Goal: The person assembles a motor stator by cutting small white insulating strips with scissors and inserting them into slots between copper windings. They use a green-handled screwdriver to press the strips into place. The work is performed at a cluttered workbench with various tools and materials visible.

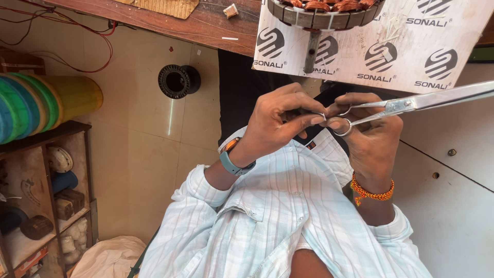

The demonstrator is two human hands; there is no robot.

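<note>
My right hand [370,139], with an orange thread band at the wrist, holds a pair of steel scissors [411,103] by the finger loops. The blades point away to the right, past the frame edge. My left hand [275,123], with a grey-blue watch on the wrist, meets it in front of my chest. Its thumb and forefinger pinch at the near handle loop of the scissors. Whether anything small lies between those fingertips is hidden. My white striped shirt [288,216] fills the lower middle.
A motor stator with copper windings [324,11] rests on a white printed sheet [411,46] on a wooden bench [206,23]. A black spool [177,81] stands on the tiled floor. A shelf [46,195] with coloured rolls [36,103] is at the left.
</note>
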